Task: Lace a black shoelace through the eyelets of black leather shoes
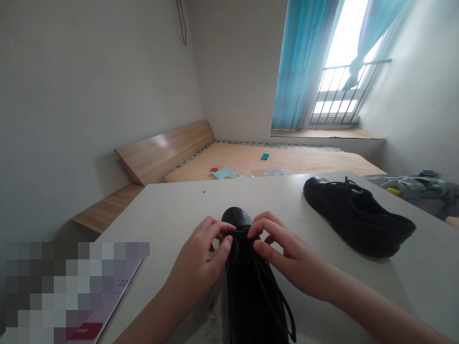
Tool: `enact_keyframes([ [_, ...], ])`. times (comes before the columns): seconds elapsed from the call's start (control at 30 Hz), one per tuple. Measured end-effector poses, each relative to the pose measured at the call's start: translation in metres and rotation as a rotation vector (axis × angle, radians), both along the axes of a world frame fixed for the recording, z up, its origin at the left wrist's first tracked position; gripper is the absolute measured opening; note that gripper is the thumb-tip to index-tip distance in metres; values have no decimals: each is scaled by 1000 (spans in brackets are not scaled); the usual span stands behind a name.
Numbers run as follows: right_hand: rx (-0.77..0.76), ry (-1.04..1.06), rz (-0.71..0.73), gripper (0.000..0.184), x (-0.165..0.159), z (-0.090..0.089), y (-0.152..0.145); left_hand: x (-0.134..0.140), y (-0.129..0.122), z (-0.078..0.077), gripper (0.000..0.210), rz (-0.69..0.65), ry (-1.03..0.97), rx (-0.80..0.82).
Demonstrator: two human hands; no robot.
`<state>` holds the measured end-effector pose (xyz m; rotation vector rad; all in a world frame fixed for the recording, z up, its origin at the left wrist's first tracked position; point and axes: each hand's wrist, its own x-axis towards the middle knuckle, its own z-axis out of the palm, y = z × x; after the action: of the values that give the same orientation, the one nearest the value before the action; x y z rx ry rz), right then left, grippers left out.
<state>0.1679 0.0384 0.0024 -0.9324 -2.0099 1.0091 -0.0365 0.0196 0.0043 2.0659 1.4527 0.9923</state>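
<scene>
A black lace-up shoe (247,301) lies on the white table in front of me, its toe pointing away. My left hand (210,251) is closed at the front of the lacing, fingertips and thumb on the left eyelet flap. On the other side, my right hand (281,243) has bent fingers pinched at the top of the lacing. What its fingertips grip is partly hidden, but it looks like the lace. A loose black shoelace (267,286) trails down the shoe's right side. The second black shoe (358,217), with its lace tied, stands to the right.
The white table (172,210) carries a pale printed sheet (122,286) at its left edge, partly pixelated. Beyond it is a bed (304,160) with small packets and a teal item (265,156). Folded cloth (426,186) lies at the right, under a barred window.
</scene>
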Motion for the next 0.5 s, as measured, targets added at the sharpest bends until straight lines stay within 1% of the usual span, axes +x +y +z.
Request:
enact_keyframes([
  [0.07,-18,3,-1,17,5,-2,3,1,-1,-4,22,-8,-46,-6],
  [0.17,-18,11,-8,11,9,-6,10,3,-2,-7,21,-3,-132,-35],
  [0.3,155,-89,-47,16,6,-7,10,4,-1,-9,20,-10,-178,-46],
  [0.37,182,-110,-55,21,3,-6,7,4,-1,-11,20,-8,-174,-39],
  [0.43,102,-84,-4,29,2,-4,4,3,0,-15,18,15,-179,-48],
  [0.5,-35,-30,84,36,5,-1,3,3,1,-18,17,36,-193,-78],
])
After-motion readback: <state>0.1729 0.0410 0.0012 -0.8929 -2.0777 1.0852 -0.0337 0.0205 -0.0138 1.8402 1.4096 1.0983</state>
